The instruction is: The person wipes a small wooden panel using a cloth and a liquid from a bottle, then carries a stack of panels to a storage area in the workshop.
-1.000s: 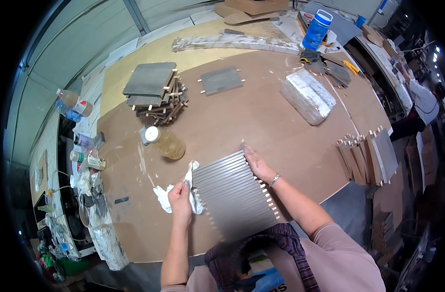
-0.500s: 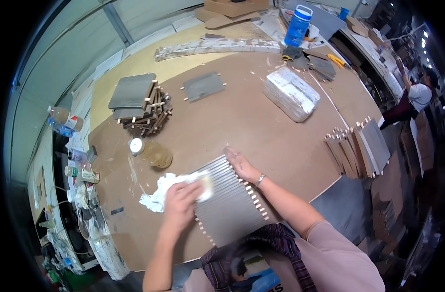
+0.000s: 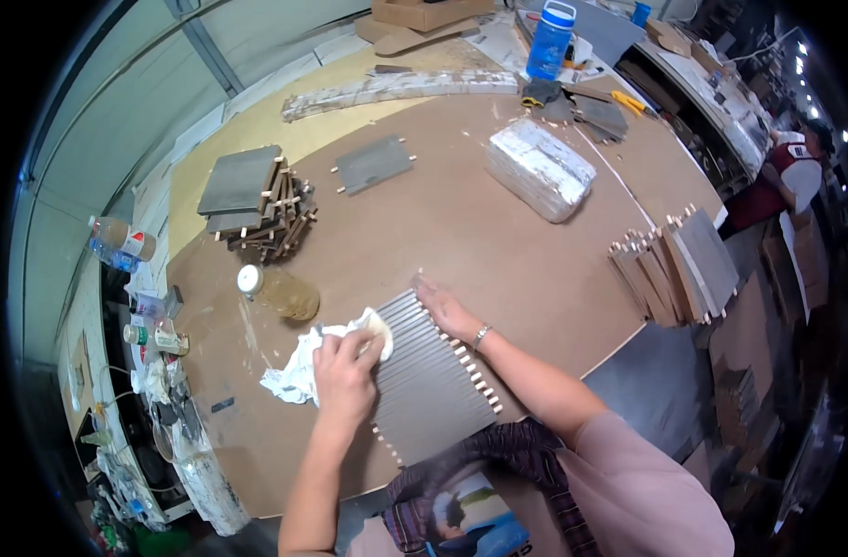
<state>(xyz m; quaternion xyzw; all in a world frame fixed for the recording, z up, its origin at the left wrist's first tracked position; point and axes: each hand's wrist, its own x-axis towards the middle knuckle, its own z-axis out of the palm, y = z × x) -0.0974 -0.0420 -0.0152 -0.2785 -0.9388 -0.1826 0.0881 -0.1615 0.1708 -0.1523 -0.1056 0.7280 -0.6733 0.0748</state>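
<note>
Surface: a brown tabletop (image 3: 368,232), bearing pale scuffs, is filling the middle, with a yellowish sheet (image 3: 327,130) lying toward its far left. Room: a pale wall (image 3: 99,102) is rising at left; at far right a co-worker (image 3: 795,176) is standing by another bench.

Main item: a row of grey slats (image 3: 429,390), pale pegs at both ends, is lying at the near edge, centre, directly before the person.

Surrounding items: a white-capped bottle (image 3: 289,295) of yellowish liquid is standing beyond the cloth; a stack of grey boards (image 3: 243,181) is sitting farther off; a single grey board (image 3: 375,165) is lying beside it; a silvery block (image 3: 542,170) and a group of pegged boards (image 3: 670,269) are occupying the right.

Obstruction: the left hand (image 3: 345,381), pinching a bunched white cloth (image 3: 294,367), is covering part of the slats' left edge.

Right hand (image 3: 447,311): fingers are extending straight, resting along the slats' upper right ends.

Change: half a second ago the cloth was reaching farther over the slats; now it is sitting at their left edge, while the right hand is keeping its place.
</note>
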